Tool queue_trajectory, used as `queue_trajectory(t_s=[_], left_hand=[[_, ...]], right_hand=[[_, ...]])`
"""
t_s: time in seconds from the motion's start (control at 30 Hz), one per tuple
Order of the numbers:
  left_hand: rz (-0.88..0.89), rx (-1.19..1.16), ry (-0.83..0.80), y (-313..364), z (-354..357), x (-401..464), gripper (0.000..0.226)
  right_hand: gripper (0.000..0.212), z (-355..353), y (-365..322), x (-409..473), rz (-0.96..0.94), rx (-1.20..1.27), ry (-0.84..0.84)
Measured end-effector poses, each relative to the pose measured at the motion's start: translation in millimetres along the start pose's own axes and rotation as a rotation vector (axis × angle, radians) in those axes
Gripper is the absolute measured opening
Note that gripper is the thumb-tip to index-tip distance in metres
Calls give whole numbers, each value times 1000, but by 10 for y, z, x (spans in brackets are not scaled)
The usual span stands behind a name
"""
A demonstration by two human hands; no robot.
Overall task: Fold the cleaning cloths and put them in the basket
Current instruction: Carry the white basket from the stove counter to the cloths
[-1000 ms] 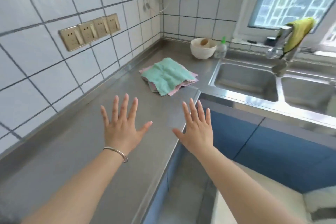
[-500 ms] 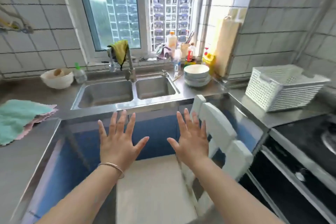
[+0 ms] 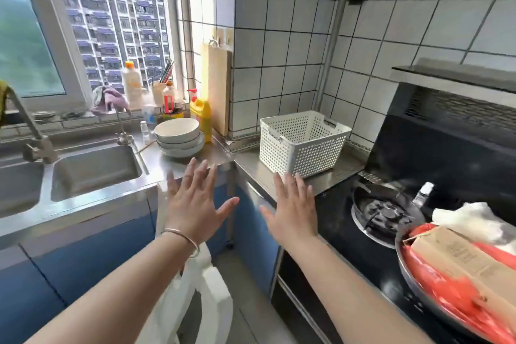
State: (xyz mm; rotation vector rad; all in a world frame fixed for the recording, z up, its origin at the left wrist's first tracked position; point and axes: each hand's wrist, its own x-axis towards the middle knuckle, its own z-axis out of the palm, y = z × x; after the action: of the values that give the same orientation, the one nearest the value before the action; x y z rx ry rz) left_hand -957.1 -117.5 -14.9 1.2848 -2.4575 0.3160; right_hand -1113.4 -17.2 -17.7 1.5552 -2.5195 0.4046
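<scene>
A white perforated basket point(image 3: 303, 145) stands on the steel counter in the tiled corner, and I cannot see inside it. My left hand point(image 3: 195, 201) is held up in the air in front of me with fingers spread, a thin bangle on its wrist. My right hand point(image 3: 293, 204) is raised beside it, fingers straight and spread, just below the basket in the view. Neither hand holds or touches anything. The pile of cleaning cloths is out of view.
A double steel sink point(image 3: 95, 170) with a tap lies at left. Stacked white bowls point(image 3: 178, 137), bottles and a cutting board point(image 3: 216, 86) stand behind it. A gas hob point(image 3: 385, 212) and a metal dish of packages point(image 3: 458, 271) are at right. A white chair back point(image 3: 206, 288) is below my hands.
My view has swung right, from the cloth pile past the sink to the basket corner and the hob. Both hands stay raised, spread and empty.
</scene>
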Motion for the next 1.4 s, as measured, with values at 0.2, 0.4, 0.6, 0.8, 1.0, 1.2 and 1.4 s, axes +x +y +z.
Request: queue_trajectory(t_s=[0.2, 0.4, 0.6, 0.8, 1.0, 1.2, 1.4], left_hand=[[81, -91, 11, 586, 349, 1133, 96], [134, -78, -66, 1068, 633, 2126, 81], [97, -93, -87, 1396, 1112, 3097, 73], [-138, -241, -272, 1686, 1626, 3841, 67], [-696, -632, -366, 1825, 2149, 4403, 67], [-828, -601, -398, 1896, 2440, 4495, 45], [-969, -709, -287, 1918, 2819, 4520, 28]], right_hand=[[75, 23, 696, 890, 118, -4, 12], [71, 38, 1379, 1746, 190, -20, 18], [68, 306, 2056, 2781, 166, 2, -13], [61, 626, 2750, 3857, 159, 84, -123], [47, 921, 3446, 4936, 233, 149, -85], [44, 1251, 3818, 5463, 294, 55, -115], [34, 1473, 3966, 5872, 447, 273, -233]])
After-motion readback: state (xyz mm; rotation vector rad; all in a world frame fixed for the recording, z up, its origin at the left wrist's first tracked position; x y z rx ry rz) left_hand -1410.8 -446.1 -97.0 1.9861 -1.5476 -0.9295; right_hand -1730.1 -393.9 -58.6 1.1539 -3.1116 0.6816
